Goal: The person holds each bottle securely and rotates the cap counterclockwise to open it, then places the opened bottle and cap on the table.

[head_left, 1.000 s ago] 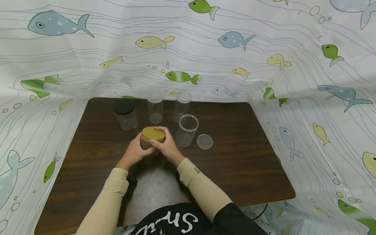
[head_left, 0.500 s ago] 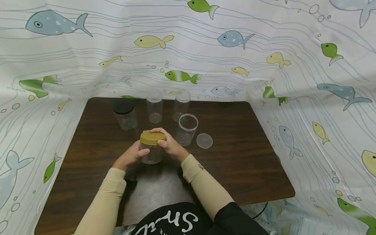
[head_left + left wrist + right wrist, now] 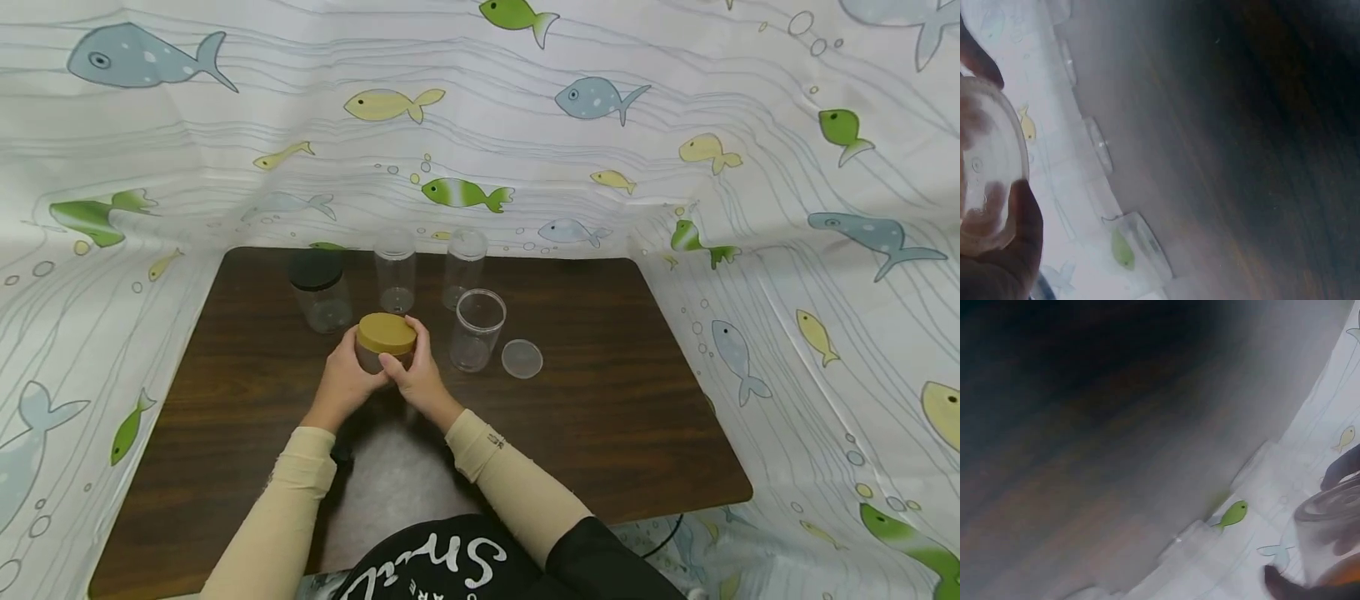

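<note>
A clear plastic jar with a mustard-yellow lid (image 3: 387, 332) is held up between both hands in the head view. My left hand (image 3: 340, 385) grips the jar's left side below the lid. My right hand (image 3: 425, 377) holds its right side, with the thumb across the front of the body. The fingers hide most of the jar's body. In the left wrist view the clear jar bottom (image 3: 988, 165) shows between the fingers of the left hand. The right wrist view catches part of the transparent jar (image 3: 1319, 540) at the right edge, with right-hand fingers around it.
Behind the hands stand a black-lidded clear jar (image 3: 322, 304) and two tall clear jars (image 3: 395, 287). An uncovered clear jar (image 3: 476, 337) is right of the hands, beside a flat translucent lid (image 3: 522, 359). All are on a dark wooden table (image 3: 600, 417) edged by a fish-print sheet (image 3: 525, 150).
The yellow-lidded jar first came toward the body, then moved back away and tilted. The right thumb has shifted from the lid down to the jar's body. The other jars have not moved.
</note>
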The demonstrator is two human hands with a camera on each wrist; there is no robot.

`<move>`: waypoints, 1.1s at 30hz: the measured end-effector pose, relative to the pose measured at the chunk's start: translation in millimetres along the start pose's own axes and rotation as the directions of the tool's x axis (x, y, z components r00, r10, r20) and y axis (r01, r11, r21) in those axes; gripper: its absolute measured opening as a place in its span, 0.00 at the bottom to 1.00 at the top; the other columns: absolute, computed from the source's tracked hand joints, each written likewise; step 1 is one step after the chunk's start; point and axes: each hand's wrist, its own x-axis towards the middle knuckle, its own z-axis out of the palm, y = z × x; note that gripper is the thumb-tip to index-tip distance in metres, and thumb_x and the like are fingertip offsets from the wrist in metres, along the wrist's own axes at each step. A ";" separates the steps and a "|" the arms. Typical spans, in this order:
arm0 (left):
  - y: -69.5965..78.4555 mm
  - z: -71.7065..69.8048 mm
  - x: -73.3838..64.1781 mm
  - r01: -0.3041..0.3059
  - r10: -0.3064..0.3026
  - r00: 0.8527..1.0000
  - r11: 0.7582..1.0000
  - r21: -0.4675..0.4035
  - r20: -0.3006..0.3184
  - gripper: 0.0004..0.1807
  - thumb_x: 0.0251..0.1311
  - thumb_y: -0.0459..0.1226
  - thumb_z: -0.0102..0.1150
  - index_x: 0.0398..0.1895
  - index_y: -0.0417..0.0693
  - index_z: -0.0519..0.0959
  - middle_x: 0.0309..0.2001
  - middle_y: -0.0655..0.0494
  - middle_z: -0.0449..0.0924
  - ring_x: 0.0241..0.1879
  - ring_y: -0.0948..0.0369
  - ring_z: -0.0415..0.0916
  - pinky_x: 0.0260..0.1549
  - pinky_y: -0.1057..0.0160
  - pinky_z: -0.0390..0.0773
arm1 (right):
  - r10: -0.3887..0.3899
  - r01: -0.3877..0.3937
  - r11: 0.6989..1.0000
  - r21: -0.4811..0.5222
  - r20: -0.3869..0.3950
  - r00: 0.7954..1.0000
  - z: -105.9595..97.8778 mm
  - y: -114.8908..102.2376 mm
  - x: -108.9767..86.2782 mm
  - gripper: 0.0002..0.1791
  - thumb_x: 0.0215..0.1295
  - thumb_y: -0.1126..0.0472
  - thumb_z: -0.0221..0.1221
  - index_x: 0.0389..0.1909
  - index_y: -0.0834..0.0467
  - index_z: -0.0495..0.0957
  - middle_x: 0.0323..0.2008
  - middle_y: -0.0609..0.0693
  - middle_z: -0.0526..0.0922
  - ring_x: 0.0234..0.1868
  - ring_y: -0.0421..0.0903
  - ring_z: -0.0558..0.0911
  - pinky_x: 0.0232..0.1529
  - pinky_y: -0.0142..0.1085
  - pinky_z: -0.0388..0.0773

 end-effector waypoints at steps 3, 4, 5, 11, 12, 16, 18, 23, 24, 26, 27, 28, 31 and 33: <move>1.0 4.5 -1.2 0.008 -0.003 0.999 0.996 0.088 -0.053 0.54 0.47 0.46 0.79 0.73 0.33 0.59 0.64 0.31 0.70 0.63 0.36 0.69 0.62 0.35 0.67 | 0.004 -0.007 0.999 -0.052 -0.071 0.997 7.3 -1.0 1.3 0.49 0.66 0.36 0.59 0.77 0.56 0.49 0.65 0.58 0.68 0.57 0.47 0.75 0.53 0.36 0.76; 1.7 6.1 -1.6 0.006 0.002 0.998 0.994 0.110 -0.066 0.54 0.47 0.45 0.80 0.72 0.33 0.59 0.64 0.30 0.70 0.63 0.36 0.69 0.62 0.35 0.67 | 0.001 -0.007 0.998 -0.060 -0.094 0.996 8.9 -0.8 2.0 0.47 0.66 0.38 0.60 0.76 0.56 0.51 0.65 0.58 0.68 0.58 0.46 0.75 0.54 0.35 0.76; 2.4 7.4 -2.3 0.002 0.008 0.997 0.992 0.129 -0.071 0.53 0.47 0.44 0.80 0.72 0.32 0.60 0.63 0.30 0.70 0.63 0.35 0.68 0.62 0.35 0.66 | -0.008 0.002 0.998 -0.058 -0.116 0.993 10.2 -0.4 2.7 0.46 0.66 0.39 0.61 0.75 0.57 0.53 0.65 0.58 0.69 0.57 0.46 0.75 0.54 0.35 0.76; 5.8 9.2 -6.4 -0.018 0.027 0.997 0.992 0.125 -0.068 0.52 0.47 0.44 0.78 0.72 0.32 0.60 0.62 0.28 0.70 0.60 0.34 0.71 0.59 0.35 0.70 | -0.055 0.049 0.998 -0.034 -0.180 0.982 10.0 1.5 6.3 0.37 0.64 0.48 0.64 0.67 0.60 0.63 0.61 0.59 0.74 0.55 0.48 0.78 0.55 0.36 0.76; 5.5 8.2 -6.7 -0.023 0.030 0.998 0.994 0.108 -0.060 0.52 0.47 0.44 0.78 0.72 0.32 0.60 0.62 0.29 0.71 0.59 0.35 0.72 0.58 0.35 0.70 | -0.058 0.053 0.998 -0.035 -0.168 0.984 8.4 0.6 6.7 0.36 0.63 0.48 0.64 0.67 0.59 0.63 0.61 0.58 0.74 0.55 0.48 0.78 0.54 0.36 0.76; 3.3 0.3 -6.8 -0.050 0.050 0.999 0.999 0.006 0.001 0.49 0.48 0.42 0.76 0.71 0.33 0.62 0.60 0.32 0.74 0.55 0.39 0.75 0.56 0.38 0.73 | -0.065 0.066 0.998 0.012 -0.047 0.997 -2.5 -3.5 9.4 0.37 0.62 0.46 0.64 0.67 0.59 0.63 0.60 0.59 0.73 0.51 0.44 0.78 0.51 0.34 0.77; 2.5 -5.2 -7.2 -0.052 0.055 0.997 0.997 -0.051 0.059 0.45 0.51 0.42 0.74 0.70 0.34 0.63 0.58 0.34 0.76 0.53 0.41 0.76 0.55 0.39 0.74 | -0.074 0.071 0.995 0.072 0.041 0.996 -8.7 -5.3 11.4 0.39 0.62 0.44 0.64 0.67 0.60 0.63 0.60 0.59 0.72 0.50 0.42 0.77 0.50 0.32 0.77; 0.7 -17.0 -7.4 -0.037 0.104 0.962 0.966 -0.255 0.253 0.36 0.61 0.39 0.67 0.68 0.33 0.64 0.56 0.39 0.76 0.52 0.52 0.76 0.53 0.54 0.76 | -0.103 0.044 0.970 0.241 0.239 0.966 -22.3 -7.7 16.6 0.55 0.57 0.28 0.65 0.67 0.68 0.61 0.58 0.58 0.70 0.49 0.41 0.75 0.49 0.32 0.75; 0.2 -18.5 -7.5 -0.036 0.128 0.949 0.952 -0.305 0.288 0.35 0.63 0.38 0.65 0.68 0.32 0.63 0.56 0.39 0.75 0.52 0.55 0.75 0.53 0.58 0.76 | -0.106 0.034 0.965 0.262 0.267 0.958 -24.3 -8.0 17.4 0.58 0.54 0.25 0.65 0.66 0.69 0.61 0.57 0.57 0.71 0.49 0.41 0.75 0.49 0.32 0.75; -0.5 -20.3 -8.3 -0.029 0.180 0.922 0.915 -0.402 0.342 0.34 0.67 0.40 0.62 0.68 0.29 0.62 0.56 0.43 0.74 0.53 0.60 0.74 0.53 0.65 0.74 | -0.108 0.008 0.954 0.298 0.320 0.941 -27.7 -8.5 18.2 0.62 0.50 0.23 0.64 0.66 0.71 0.60 0.57 0.53 0.72 0.50 0.41 0.75 0.49 0.32 0.75; -1.0 -20.6 -9.0 -0.016 0.201 0.908 0.894 -0.449 0.367 0.34 0.68 0.42 0.61 0.68 0.29 0.62 0.57 0.46 0.74 0.54 0.62 0.74 0.53 0.67 0.73 | -0.109 -0.004 0.950 0.312 0.343 0.933 -28.9 -8.8 18.4 0.64 0.50 0.22 0.64 0.66 0.72 0.60 0.56 0.52 0.72 0.50 0.42 0.75 0.49 0.32 0.75; -1.6 -20.6 -9.7 -0.010 0.221 0.897 0.876 -0.483 0.383 0.35 0.69 0.44 0.60 0.68 0.28 0.62 0.58 0.49 0.73 0.55 0.64 0.73 0.54 0.69 0.71 | -0.108 -0.018 0.946 0.325 0.363 0.925 -29.9 -8.6 18.6 0.64 0.49 0.21 0.64 0.66 0.72 0.59 0.57 0.51 0.73 0.51 0.42 0.76 0.50 0.33 0.75; -4.1 -17.9 -11.4 0.030 0.237 0.880 0.837 -0.546 0.412 0.39 0.70 0.51 0.59 0.69 0.30 0.62 0.60 0.56 0.72 0.59 0.66 0.70 0.57 0.70 0.67 | -0.099 -0.051 0.936 0.348 0.399 0.912 -31.6 -8.0 17.9 0.65 0.49 0.21 0.63 0.67 0.72 0.58 0.58 0.50 0.74 0.53 0.42 0.76 0.52 0.34 0.74; -5.4 -15.6 -11.9 0.056 0.225 0.881 0.824 -0.564 0.416 0.38 0.70 0.51 0.59 0.70 0.32 0.62 0.60 0.58 0.71 0.60 0.65 0.69 0.58 0.69 0.66 | -0.106 -0.050 0.932 0.360 0.401 0.910 -31.5 -5.9 17.8 0.65 0.49 0.20 0.63 0.68 0.71 0.57 0.61 0.53 0.73 0.55 0.42 0.76 0.55 0.35 0.74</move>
